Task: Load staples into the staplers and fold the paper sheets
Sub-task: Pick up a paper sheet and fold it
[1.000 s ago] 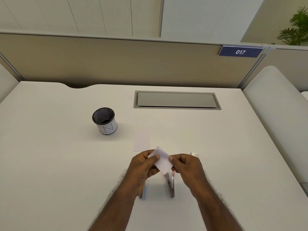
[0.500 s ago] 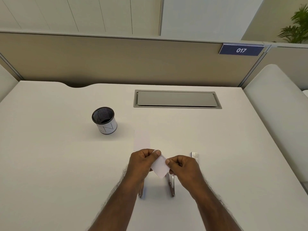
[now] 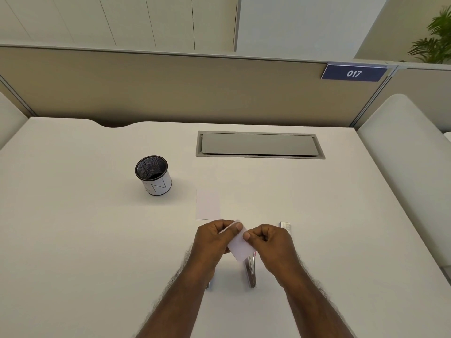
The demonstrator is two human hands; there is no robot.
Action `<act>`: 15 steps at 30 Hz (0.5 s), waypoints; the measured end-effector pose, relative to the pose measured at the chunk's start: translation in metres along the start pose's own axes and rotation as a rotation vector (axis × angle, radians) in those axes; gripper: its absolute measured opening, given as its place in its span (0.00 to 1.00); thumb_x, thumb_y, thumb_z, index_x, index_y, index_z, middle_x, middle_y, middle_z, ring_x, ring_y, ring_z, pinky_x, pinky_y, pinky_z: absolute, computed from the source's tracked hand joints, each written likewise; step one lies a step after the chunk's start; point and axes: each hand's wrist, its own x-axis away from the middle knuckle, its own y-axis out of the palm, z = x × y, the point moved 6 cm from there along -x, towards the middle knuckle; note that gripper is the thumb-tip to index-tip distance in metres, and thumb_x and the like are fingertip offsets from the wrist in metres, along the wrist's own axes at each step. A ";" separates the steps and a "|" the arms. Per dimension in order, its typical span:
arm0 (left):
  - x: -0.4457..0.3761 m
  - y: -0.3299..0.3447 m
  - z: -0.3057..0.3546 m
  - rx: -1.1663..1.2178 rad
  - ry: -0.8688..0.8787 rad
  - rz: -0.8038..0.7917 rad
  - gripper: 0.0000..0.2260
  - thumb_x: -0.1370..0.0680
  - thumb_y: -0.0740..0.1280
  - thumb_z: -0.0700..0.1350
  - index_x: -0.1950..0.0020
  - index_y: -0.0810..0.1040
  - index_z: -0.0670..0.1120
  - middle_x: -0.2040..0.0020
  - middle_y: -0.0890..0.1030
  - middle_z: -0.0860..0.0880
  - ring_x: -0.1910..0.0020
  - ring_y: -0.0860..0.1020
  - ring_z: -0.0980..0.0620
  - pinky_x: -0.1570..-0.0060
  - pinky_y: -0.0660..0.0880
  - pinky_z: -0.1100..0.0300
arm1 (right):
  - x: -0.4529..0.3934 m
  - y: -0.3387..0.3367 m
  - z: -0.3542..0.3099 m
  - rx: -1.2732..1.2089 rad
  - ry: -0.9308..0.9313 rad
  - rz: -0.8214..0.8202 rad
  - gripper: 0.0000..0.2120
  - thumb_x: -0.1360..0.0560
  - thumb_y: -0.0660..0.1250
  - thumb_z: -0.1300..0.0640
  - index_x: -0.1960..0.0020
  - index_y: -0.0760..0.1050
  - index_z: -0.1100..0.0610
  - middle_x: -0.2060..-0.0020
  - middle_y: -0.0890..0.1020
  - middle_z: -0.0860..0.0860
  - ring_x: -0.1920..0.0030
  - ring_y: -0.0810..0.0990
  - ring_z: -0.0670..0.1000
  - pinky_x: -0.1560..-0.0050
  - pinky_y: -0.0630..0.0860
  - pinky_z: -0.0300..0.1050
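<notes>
Wide bare desk [image 3: 73, 240] lies to your left; the mesh pen cup [image 3: 153, 175] stands well apart from your hands. A flat paper sheet [image 3: 207, 204] lies just beyond your left hand [image 3: 214, 242], which pinches the folded sheet [image 3: 240, 247]; your right hand [image 3: 271, 242] pinches its other edge. One stapler [image 3: 251, 272] lies below the sheet, a second is mostly hidden under your left wrist. The staple box [image 3: 285, 225] sits just right. Since 1.0 s ago, the thumbs have closed together and the sheet shows narrower.
</notes>
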 end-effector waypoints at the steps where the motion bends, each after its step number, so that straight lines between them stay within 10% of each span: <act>1: 0.001 0.000 -0.004 0.094 -0.034 -0.023 0.06 0.27 0.74 0.45 0.52 0.85 0.44 0.54 0.86 0.43 0.55 0.84 0.45 0.56 0.82 0.50 | 0.000 -0.001 0.001 -0.030 0.008 0.014 0.06 0.27 0.73 0.56 0.64 0.82 0.52 0.68 0.85 0.45 0.65 0.82 0.43 0.60 0.79 0.41; 9: 0.005 -0.004 -0.020 0.281 -0.099 0.010 0.07 0.25 0.71 0.40 0.50 0.84 0.39 0.50 0.85 0.38 0.52 0.85 0.44 0.56 0.81 0.57 | 0.005 -0.001 0.022 -0.130 0.044 0.075 0.06 0.25 0.70 0.51 0.58 0.83 0.51 0.63 0.86 0.44 0.60 0.84 0.44 0.57 0.80 0.41; 15: -0.003 -0.019 -0.016 0.122 -0.070 0.155 0.05 0.22 0.68 0.38 0.52 0.84 0.41 0.54 0.86 0.44 0.57 0.83 0.46 0.52 0.80 0.51 | 0.016 0.008 0.066 0.418 0.164 0.126 0.24 0.30 0.69 0.37 0.40 0.70 0.47 0.47 0.77 0.46 0.46 0.78 0.50 0.51 0.74 0.46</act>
